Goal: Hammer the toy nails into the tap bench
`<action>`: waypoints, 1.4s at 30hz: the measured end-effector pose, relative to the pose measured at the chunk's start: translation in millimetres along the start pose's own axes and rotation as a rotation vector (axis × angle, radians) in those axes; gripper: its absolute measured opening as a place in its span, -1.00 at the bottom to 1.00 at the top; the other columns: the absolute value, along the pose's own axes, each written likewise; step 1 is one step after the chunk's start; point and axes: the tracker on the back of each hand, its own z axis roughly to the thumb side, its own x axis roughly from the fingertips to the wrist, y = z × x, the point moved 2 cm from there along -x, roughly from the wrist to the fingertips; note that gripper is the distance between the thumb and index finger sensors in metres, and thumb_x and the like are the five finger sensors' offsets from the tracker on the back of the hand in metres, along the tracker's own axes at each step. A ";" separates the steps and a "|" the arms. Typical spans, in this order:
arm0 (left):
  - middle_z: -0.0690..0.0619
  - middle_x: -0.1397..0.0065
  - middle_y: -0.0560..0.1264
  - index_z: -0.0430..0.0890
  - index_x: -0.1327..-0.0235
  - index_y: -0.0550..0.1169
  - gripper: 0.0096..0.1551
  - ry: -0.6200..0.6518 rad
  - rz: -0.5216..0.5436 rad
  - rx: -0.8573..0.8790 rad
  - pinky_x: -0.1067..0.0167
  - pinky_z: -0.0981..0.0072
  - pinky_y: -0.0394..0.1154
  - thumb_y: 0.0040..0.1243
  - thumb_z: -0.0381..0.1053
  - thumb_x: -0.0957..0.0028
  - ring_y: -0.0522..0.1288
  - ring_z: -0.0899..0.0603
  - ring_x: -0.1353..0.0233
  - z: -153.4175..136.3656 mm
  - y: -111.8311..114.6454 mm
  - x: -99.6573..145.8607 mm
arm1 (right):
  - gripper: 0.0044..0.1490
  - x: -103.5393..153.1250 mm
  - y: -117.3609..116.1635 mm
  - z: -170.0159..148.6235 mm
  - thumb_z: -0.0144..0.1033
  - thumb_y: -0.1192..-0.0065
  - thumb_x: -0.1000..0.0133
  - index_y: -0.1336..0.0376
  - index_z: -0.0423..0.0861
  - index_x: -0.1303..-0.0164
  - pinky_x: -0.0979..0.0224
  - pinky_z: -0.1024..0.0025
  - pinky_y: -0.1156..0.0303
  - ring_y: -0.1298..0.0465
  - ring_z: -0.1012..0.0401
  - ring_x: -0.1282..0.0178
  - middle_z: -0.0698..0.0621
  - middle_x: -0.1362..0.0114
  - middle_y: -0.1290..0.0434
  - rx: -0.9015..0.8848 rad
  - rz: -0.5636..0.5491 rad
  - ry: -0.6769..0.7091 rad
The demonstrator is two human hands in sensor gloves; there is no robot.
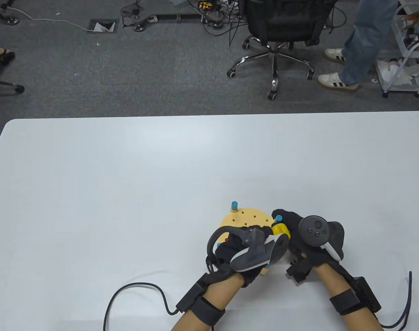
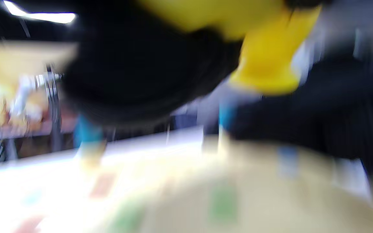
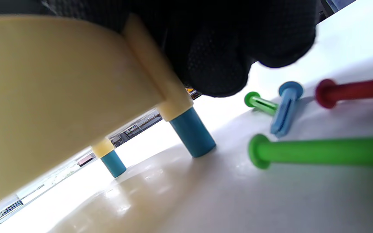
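While the left hand (image 1: 245, 253) wraps a yellow plastic toy hammer (image 1: 281, 231), head poised over the round cream plastic tap bench (image 1: 242, 218) at the table's six o'clock, the right hand (image 1: 301, 238) presses gloved fingers (image 3: 219, 55) to the bench's three o'clock rim, probably steadying it; whether it grips is unclear. Smooth teal cylindrical legs (image 3: 193, 132) raise the bench. Glossy green, blue and red pegs (image 3: 303, 150) lie loose on the white table (image 1: 126, 179) beside it.
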 end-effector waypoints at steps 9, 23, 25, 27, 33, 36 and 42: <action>-0.09 0.25 0.73 -0.04 0.06 0.60 -0.30 -0.022 -0.135 0.071 0.51 0.22 0.58 -0.08 0.33 0.27 0.73 -0.12 0.40 -1.0 -15.0 8.5 | -0.25 0.0 -0.8 -0.9 0.08 -0.02 0.01 -0.24 0.00 -0.38 -0.15 0.19 -0.52 -0.61 0.09 -0.09 -0.10 -0.31 -0.49 -0.002 0.002 -0.006; -0.14 0.17 0.70 -0.08 -0.03 0.58 -0.28 -0.346 0.011 0.595 0.44 0.21 0.55 -0.02 0.34 0.19 0.70 -0.17 0.34 -157.2 3.1 87.5 | -0.32 11.4 41.2 -47.4 -0.06 -0.27 0.02 -0.30 -0.06 -0.30 -0.08 0.23 -0.55 -0.62 0.13 0.02 -0.08 -0.21 -0.53 0.328 0.093 -0.121; -0.15 0.17 0.70 -0.08 -0.03 0.59 -0.28 -0.368 0.031 0.605 0.44 0.21 0.55 -0.02 0.34 0.19 0.70 -0.17 0.34 -163.2 2.8 89.1 | -0.32 11.9 32.8 -39.7 -0.06 -0.29 0.04 -0.30 -0.05 -0.29 -0.07 0.24 -0.55 -0.62 0.14 0.04 -0.07 -0.19 -0.54 0.355 0.117 -0.090; -0.15 0.17 0.70 -0.08 -0.03 0.58 -0.28 -0.369 0.036 0.600 0.44 0.21 0.55 -0.02 0.34 0.19 0.70 -0.17 0.34 -163.4 2.4 89.9 | -0.32 13.4 23.7 -30.6 -0.07 -0.31 0.05 -0.31 -0.05 -0.28 -0.06 0.25 -0.56 -0.63 0.15 0.05 -0.06 -0.19 -0.54 0.406 0.128 -0.063; -0.14 0.18 0.70 -0.08 -0.03 0.59 -0.28 -0.353 0.045 0.521 0.45 0.21 0.56 -0.02 0.34 0.20 0.71 -0.17 0.35 -157.1 -0.1 91.3 | -0.29 14.3 -0.6 -19.9 -0.07 -0.32 0.05 -0.28 -0.04 -0.32 -0.07 0.29 -0.56 -0.61 0.20 0.05 -0.02 -0.19 -0.53 0.598 0.154 -0.042; -0.14 0.18 0.71 -0.09 -0.03 0.59 -0.28 -0.352 0.043 0.524 0.45 0.21 0.56 -0.01 0.34 0.20 0.71 -0.17 0.35 -157.9 1.6 91.7 | -0.32 12.7 -4.4 -17.8 -0.13 -0.34 0.03 -0.28 -0.03 -0.32 -0.06 0.31 -0.57 -0.61 0.22 0.07 -0.01 -0.17 -0.53 0.630 0.157 -0.045; -0.14 0.18 0.71 -0.09 -0.03 0.59 -0.28 -0.354 0.023 0.533 0.46 0.21 0.56 -0.01 0.34 0.19 0.71 -0.17 0.35 -158.2 5.5 91.7 | -0.29 11.7 -7.0 -16.5 -0.18 -0.30 0.03 -0.28 -0.11 -0.35 0.03 0.39 -0.61 -0.63 0.30 0.18 -0.02 -0.13 -0.55 0.690 0.195 -0.001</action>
